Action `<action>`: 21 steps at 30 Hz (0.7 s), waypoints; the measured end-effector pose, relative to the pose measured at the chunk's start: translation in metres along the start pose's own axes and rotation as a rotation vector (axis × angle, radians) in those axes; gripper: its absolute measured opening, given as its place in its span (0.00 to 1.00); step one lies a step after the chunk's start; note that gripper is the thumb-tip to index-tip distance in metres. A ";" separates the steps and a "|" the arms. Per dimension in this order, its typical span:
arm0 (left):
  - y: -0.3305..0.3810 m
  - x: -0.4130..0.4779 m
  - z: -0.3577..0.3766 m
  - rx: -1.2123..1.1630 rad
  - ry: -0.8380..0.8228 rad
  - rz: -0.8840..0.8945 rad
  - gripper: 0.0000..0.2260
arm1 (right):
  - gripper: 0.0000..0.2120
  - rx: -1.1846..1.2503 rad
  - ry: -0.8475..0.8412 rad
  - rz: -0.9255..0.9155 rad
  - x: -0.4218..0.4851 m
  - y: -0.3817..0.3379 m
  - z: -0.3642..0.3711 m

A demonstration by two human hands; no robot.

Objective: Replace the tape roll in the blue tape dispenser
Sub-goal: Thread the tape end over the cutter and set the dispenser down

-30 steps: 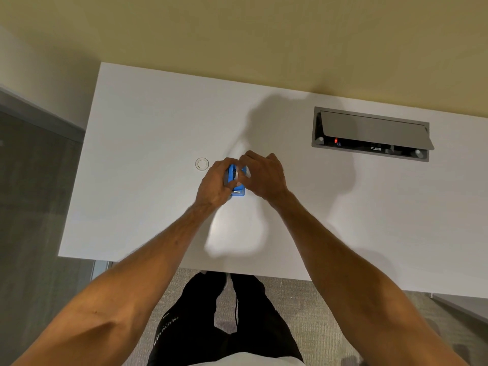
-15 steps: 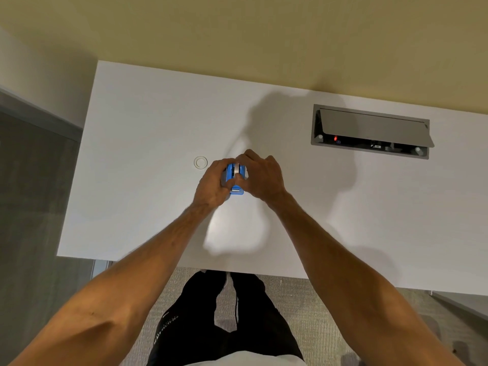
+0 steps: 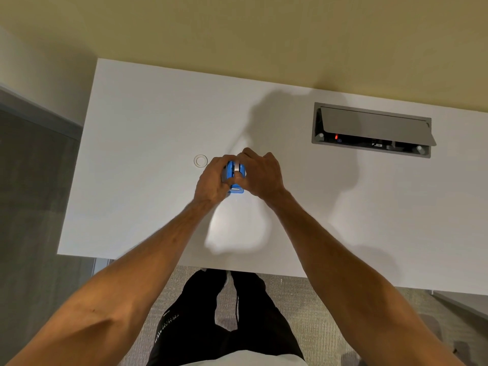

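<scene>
From my feed, the white rectangular table (image 3: 132, 154) fills the middle of the view, with grey floor off its left edge. On the table's left-centre lies a small clear plastic ring (image 3: 200, 161), flat and alone, just left of the hands and not touched by either.

Next I see my left hand (image 3: 211, 182), its grip curled closed around the left side of the small blue plastic tape dispenser (image 3: 235, 180), fingers wrapped over the far end and thumb at the near side. The dispenser sits between both hands at the table's centre; I cannot tell whether it rests on the surface or is lifted slightly. A white tape roll (image 3: 238, 167) shows at its top, seated in the blue body.

My right hand (image 3: 261, 175) closes on the dispenser's right side, fingertips pressed against the white roll, thumb down by the near end.

Further right, well apart, a grey metal cable box (image 3: 369, 128) is set into the table, lid tilted open, a small red light inside.
</scene>
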State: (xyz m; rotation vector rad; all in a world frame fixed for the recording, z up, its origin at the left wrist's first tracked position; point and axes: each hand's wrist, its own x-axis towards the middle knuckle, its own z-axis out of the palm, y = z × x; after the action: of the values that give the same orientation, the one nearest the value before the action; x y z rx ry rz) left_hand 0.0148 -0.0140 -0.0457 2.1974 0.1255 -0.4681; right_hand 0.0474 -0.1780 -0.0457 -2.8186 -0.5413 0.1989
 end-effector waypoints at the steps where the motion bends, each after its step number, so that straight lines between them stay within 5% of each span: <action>1: 0.000 0.000 0.000 0.005 0.004 0.005 0.25 | 0.12 0.001 0.010 0.004 0.001 0.000 -0.001; 21: -0.010 0.001 0.004 -0.063 0.010 0.029 0.20 | 0.11 0.069 -0.008 0.014 0.007 0.018 -0.002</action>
State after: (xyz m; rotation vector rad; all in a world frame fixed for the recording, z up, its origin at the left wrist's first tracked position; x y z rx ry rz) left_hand 0.0116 -0.0111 -0.0558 2.1371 0.1127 -0.4316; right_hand 0.0600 -0.1917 -0.0492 -2.7567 -0.5069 0.2270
